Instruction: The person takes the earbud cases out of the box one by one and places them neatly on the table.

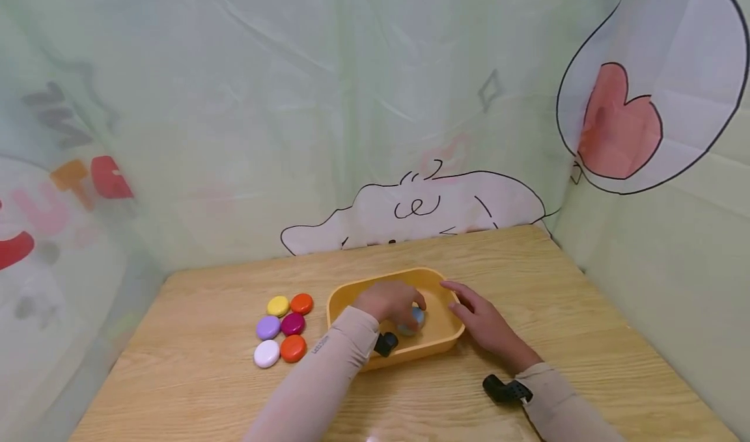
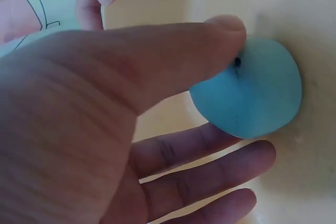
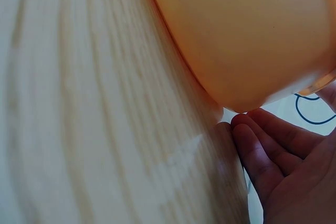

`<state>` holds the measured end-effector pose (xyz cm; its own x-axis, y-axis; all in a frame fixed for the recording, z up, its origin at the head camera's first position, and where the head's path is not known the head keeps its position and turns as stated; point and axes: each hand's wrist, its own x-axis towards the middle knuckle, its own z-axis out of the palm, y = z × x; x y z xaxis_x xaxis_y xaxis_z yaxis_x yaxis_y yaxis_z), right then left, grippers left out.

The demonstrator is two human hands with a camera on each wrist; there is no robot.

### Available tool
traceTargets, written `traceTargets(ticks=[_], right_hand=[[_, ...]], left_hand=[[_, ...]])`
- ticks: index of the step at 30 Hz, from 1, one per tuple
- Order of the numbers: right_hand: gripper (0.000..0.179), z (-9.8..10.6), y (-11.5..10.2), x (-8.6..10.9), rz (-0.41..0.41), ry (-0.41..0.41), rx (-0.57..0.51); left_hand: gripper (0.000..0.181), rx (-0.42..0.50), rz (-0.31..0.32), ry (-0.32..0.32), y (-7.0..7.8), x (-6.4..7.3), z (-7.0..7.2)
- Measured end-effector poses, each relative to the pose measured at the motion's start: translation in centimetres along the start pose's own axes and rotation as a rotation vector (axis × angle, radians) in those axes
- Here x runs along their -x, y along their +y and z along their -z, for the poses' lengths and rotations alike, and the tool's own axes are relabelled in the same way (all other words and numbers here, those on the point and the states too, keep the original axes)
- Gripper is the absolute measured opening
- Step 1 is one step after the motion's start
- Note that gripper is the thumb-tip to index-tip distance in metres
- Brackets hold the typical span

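Observation:
My left hand reaches down into a shallow yellow-orange plastic tray. It pinches a round light-blue piece between thumb and index finger, low over the tray floor; the other fingers extend beside it in the left wrist view. A small dark spot shows on the piece near the thumb tip. My right hand rests at the tray's right end, its fingers rather straight and set against the rim and outer wall. In the right wrist view its fingertips sit by the wall's lower edge.
Left of the tray, several round glossy pieces lie in two columns on the wooden table: yellow, orange, lilac, magenta, white and orange-red. A printed curtain hangs behind.

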<state>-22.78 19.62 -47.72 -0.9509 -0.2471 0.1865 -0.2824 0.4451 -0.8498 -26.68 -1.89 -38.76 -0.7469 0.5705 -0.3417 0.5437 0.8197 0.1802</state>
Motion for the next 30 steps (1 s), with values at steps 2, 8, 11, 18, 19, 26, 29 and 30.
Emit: traceTargets(ticks=[2, 8, 11, 18, 19, 26, 29, 30], right_hand=[[0.044, 0.2, 0.0, -0.1, -0.006, 0.009, 0.021], [0.044, 0.3, -0.2, -0.3, -0.008, 0.008, 0.03], [0.044, 0.1, -0.2, -0.2, 0.0, -0.002, 0.017], [0.044, 0.0, -0.1, -0.2, 0.007, 0.001, 0.031], [0.044, 0.0, -0.1, -0.3, 0.009, 0.001, 0.04], [0.044, 0.0, 0.2, -0.5, -0.009, 0.003, 0.046], [0.044, -0.1, 0.2, -0.4, -0.001, -0.001, 0.038], [0.044, -0.2, 0.2, -0.4, 0.002, -0.002, 0.036]], left_hand=[[0.039, 0.015, -0.003, -0.001, 0.0, 0.0, 0.1], [0.036, 0.019, -0.032, 0.026, -0.4, 0.1, 0.6], [0.037, 0.024, -0.062, 0.055, -0.8, 0.3, 0.3], [0.048, 0.032, -0.128, 0.106, -1.5, 1.0, 0.5], [0.048, 0.034, -0.133, 0.113, -1.6, 1.2, 0.6], [0.04, 0.084, -0.143, 0.142, -2.3, 1.8, 0.8], [0.039, 0.111, -0.157, 0.15, -2.7, 2.1, 0.7], [0.039, 0.117, -0.161, 0.154, -2.9, 2.2, 0.6]])
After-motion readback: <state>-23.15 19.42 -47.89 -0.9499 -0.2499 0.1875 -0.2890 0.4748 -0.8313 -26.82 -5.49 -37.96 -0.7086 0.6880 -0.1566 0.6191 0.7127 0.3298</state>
